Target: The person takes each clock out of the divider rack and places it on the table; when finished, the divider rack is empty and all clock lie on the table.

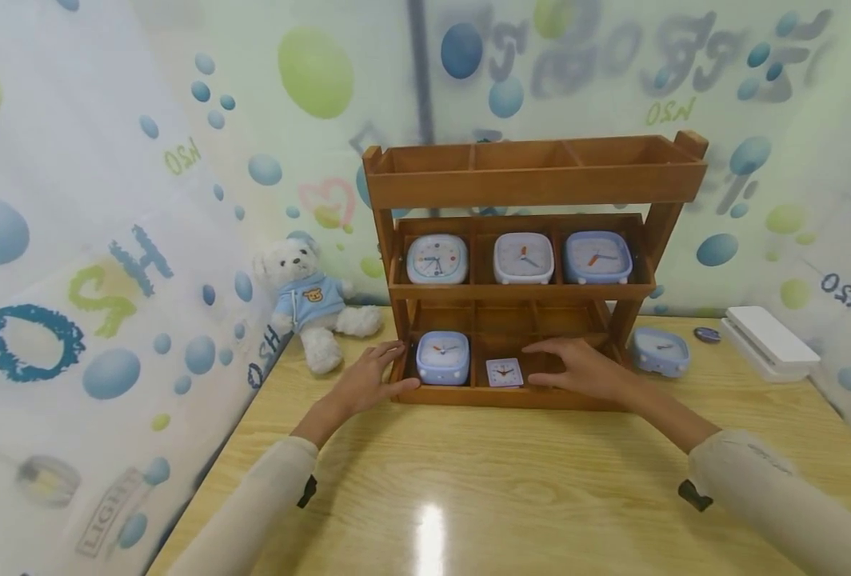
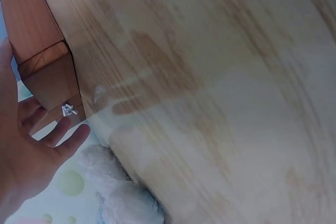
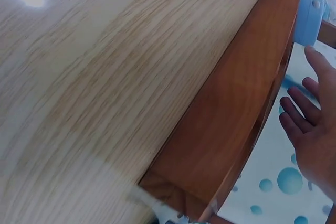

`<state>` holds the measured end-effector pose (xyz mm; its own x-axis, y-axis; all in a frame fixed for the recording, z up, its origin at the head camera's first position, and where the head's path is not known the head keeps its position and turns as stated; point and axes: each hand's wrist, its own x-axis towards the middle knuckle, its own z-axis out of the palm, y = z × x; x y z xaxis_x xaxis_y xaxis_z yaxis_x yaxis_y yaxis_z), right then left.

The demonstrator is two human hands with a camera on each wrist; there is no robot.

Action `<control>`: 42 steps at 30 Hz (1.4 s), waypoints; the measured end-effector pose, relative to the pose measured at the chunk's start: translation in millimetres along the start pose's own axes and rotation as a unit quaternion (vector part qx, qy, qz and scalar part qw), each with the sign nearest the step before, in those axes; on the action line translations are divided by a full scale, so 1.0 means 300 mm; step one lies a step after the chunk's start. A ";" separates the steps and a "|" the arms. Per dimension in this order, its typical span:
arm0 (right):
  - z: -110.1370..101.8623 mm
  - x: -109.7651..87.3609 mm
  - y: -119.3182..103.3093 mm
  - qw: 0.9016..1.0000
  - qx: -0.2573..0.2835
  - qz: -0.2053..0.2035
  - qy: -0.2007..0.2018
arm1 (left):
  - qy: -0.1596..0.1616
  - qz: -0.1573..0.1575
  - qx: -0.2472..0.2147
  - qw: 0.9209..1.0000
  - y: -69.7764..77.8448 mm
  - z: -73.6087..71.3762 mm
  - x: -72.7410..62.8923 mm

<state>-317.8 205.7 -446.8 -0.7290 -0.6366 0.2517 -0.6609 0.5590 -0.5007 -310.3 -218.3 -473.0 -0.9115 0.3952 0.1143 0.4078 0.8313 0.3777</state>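
A brown wooden shelf rack (image 1: 537, 186) stands on the table, with clocks in its tiers. My left hand (image 1: 368, 378) is at the left end of the bottom tier, its thumb right at a blue alarm clock (image 1: 443, 360). Its fingers (image 2: 72, 142) spread beside the rack's end in the left wrist view. Over the bottom tier reaches my right hand (image 1: 577, 370), fingers loosely bent and apart, nothing between them. Just left of its fingertips sits a small square clock (image 1: 505, 373) in the middle compartment. The right wrist view shows the right hand's fingers (image 3: 302, 111) behind the front board.
Three alarm clocks stand in the middle tier, among them a white one (image 1: 524, 258). A white teddy bear (image 1: 310, 296) leans at the wall on the left. Right of the rack are a blue clock (image 1: 660, 352), a dark oval object (image 1: 707, 335) and a white box (image 1: 771, 340).
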 end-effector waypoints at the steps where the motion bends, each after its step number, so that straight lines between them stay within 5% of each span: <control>1: 0.007 0.007 -0.002 1.000 0.005 -0.001 -0.005 | 0.000 0.000 0.001 1.000 0.001 -0.001 0.000; 13: 0.078 0.065 0.017 0.999 0.022 -0.017 -0.038 | -0.019 -0.008 0.006 1.000 0.016 -0.012 0.008; 29: 0.097 0.128 0.029 0.995 -0.033 -0.057 -0.074 | -0.021 -0.001 0.012 1.000 0.026 -0.026 0.005; 42: 0.113 0.145 0.029 0.997 -0.034 -0.044 -0.058 | -0.027 -0.002 0.016 1.000 0.018 -0.025 0.005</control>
<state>-349.2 164.8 -468.2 -0.6443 -0.7401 0.1925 -0.7350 0.5298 -0.4232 -309.8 -216.2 -463.8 -0.9095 0.4109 0.0634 0.4060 0.8451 0.3477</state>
